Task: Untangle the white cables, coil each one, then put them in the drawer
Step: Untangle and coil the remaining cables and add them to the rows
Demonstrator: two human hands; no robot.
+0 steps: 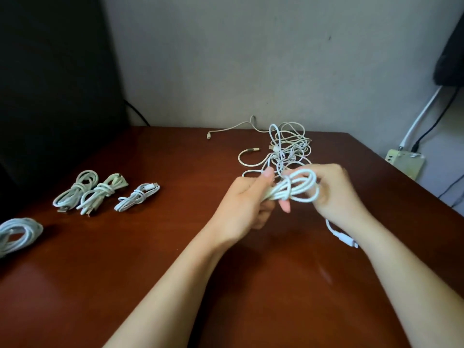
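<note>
At the left edge of the brown surface [175, 272] lies a big coil [17, 234] of white cable, partly cut off by the frame. Toward the far left corner three tied bundles sit in a row, close together: the left bundle [75, 190], the middle bundle [101, 194] and the right bundle [136, 197].

Right of centre, both hands are raised above the surface and close together. The left hand [247, 204] curls its fingers round one end of the held cable [293, 189], which is folded into several loops. The right hand [334, 192] grips the other end of those loops. A plug [346, 238] hangs from this cable beneath the right wrist.

Just behind the hands, by the far edge, lies the tangle [286, 149] of loose white cables. Past the right edge sits a power strip [405, 162].
</note>
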